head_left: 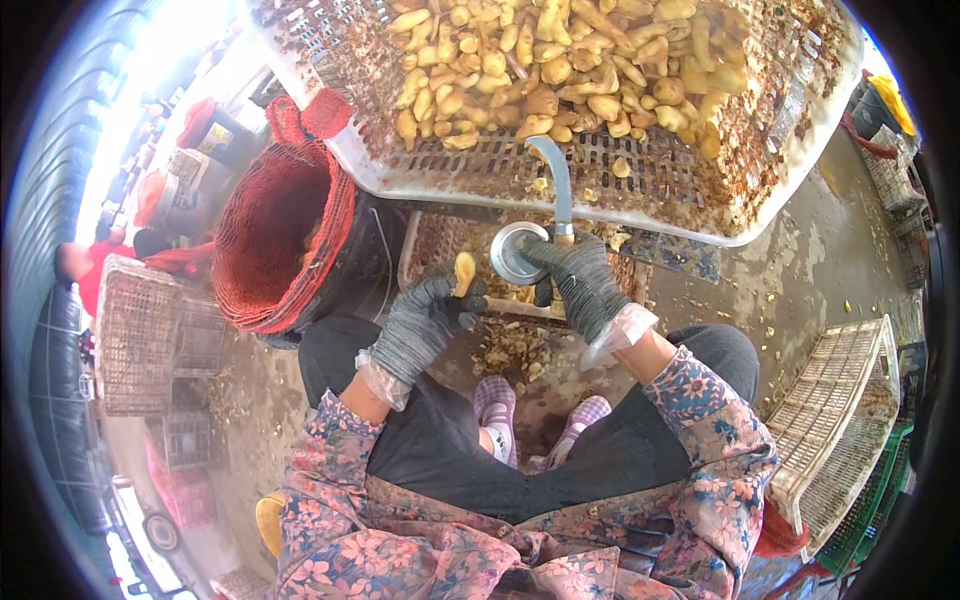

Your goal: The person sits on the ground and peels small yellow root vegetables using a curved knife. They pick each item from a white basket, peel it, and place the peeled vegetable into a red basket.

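My left hand (425,318), in a grey knit glove, is closed on a small pale yellow vegetable piece (464,272) that sticks up from the fingers. In my gloved right hand (585,285) is a curved knife (556,180), its hooked blade pointing up over the crate's near edge. Against the same hand's fingers sits a round, silvery, cup-like metal thing (511,262); how it is held is hard to make out. Beyond both hands, a heap of knobbly yellow vegetable pieces (560,75) lies in a big slotted white plastic crate (590,198), dirty with brown scraps.
A black bucket (355,262) lined with red mesh netting (265,240) stands at the left. Below the big crate, a lower tray (440,240) holds scraps, and peelings (515,350) lie on the wet floor. Pale crates stand at the left (150,330) and right (830,410).
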The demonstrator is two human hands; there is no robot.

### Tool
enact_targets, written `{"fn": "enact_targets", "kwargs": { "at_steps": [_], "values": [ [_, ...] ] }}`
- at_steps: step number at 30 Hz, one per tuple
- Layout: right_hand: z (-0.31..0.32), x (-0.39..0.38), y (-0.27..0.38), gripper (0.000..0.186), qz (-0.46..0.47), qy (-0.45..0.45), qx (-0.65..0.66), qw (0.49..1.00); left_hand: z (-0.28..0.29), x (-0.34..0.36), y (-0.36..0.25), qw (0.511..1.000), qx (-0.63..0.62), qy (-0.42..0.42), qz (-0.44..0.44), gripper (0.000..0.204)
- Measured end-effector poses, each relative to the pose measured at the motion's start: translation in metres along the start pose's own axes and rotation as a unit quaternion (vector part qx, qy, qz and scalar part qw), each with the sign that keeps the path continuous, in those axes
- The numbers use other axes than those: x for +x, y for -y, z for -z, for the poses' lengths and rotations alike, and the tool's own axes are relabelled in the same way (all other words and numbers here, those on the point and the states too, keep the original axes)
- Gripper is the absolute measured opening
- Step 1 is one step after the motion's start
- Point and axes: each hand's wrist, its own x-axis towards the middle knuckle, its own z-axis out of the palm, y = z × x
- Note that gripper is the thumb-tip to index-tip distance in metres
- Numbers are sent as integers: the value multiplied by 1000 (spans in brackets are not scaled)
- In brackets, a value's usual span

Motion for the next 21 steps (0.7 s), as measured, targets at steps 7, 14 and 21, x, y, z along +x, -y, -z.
{"fn": "enact_targets", "kwargs": {
  "at_steps": [7,14,21],
  "values": [
    [-14,-9,-1,28,-30,22,-47,998,3,3,4,950,262,74,-155,45],
    [-2,3,5,24,-36,-23,-23,999,-3,0,-26,996,-48,40,58,45],
    [-14,-17,1,28,-53,6,-21,998,-10,-2,-27,988,-138,-60,22,36]
  ]
}}
